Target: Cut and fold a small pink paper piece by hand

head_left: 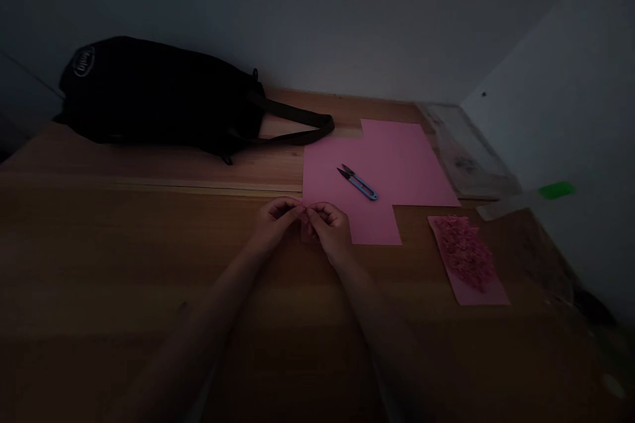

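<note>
My left hand (278, 218) and my right hand (328, 223) meet at the near left corner of the pink paper sheets. Both are closed, thumb against fingers, on a small pink piece (305, 215) between them. Its kind is too dark and small to make out. Pink paper (374, 228) lies flat just beyond and to the right of my hands. On it rest blue-handled thread snips (361, 185), blades pointing to the far left.
A black bag (163, 92) lies along the wall at the back left, its strap (302, 120) reaching the paper. At right, a pink card (479, 296) bears a heap of pink bits (466, 251). Clear plastic packaging (471, 152) and a green-capped item (556, 190) lie by the right wall.
</note>
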The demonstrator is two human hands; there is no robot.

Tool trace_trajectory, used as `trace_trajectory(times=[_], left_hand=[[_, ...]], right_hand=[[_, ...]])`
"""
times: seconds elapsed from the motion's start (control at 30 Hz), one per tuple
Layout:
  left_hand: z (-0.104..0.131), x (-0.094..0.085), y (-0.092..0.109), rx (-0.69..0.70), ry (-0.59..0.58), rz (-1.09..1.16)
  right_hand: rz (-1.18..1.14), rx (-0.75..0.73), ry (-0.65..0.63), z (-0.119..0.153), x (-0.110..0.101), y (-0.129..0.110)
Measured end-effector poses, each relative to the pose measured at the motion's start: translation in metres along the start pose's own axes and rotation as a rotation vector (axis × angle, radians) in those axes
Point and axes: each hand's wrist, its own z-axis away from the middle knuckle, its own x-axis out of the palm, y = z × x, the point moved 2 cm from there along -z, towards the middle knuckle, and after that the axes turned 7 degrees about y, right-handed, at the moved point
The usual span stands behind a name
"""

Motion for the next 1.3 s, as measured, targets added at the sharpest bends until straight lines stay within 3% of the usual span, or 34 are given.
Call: trace_trajectory(times=[1.3], left_hand=[[-0.0014,0.0000,-0.0006,0.044,-0.013,-0.081]], right_hand=[[0.006,-0.001,-0.001,0.0008,0.0006,0.0007]])
